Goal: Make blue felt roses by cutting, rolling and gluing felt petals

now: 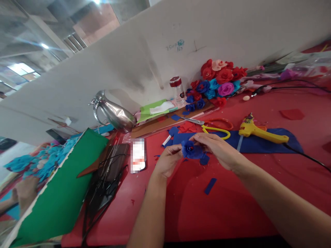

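Between my two hands is a blue artificial flower [193,151] with a small red spot at its centre. My left hand [169,159] pinches its left edge between thumb and fingers. From the upper right, my right hand [216,147] has its fingers closed on the flower's other side; the fingertips are partly hidden. Scissors [216,126] with orange and yellow handles lie just beyond my right hand. To the right, a yellow glue gun [263,132] rests on a blue sheet [292,144]. A blue strip [210,186] lies nearer me on the red table.
A lit phone [138,155] lies left of my hands, and a metal jug [113,112] stands behind it. A green board [64,186] slants along the left. Finished flowers [222,81] and a red-lidded glass bottle [178,91] are by the wall. Another person's hand [26,193] shows far left.
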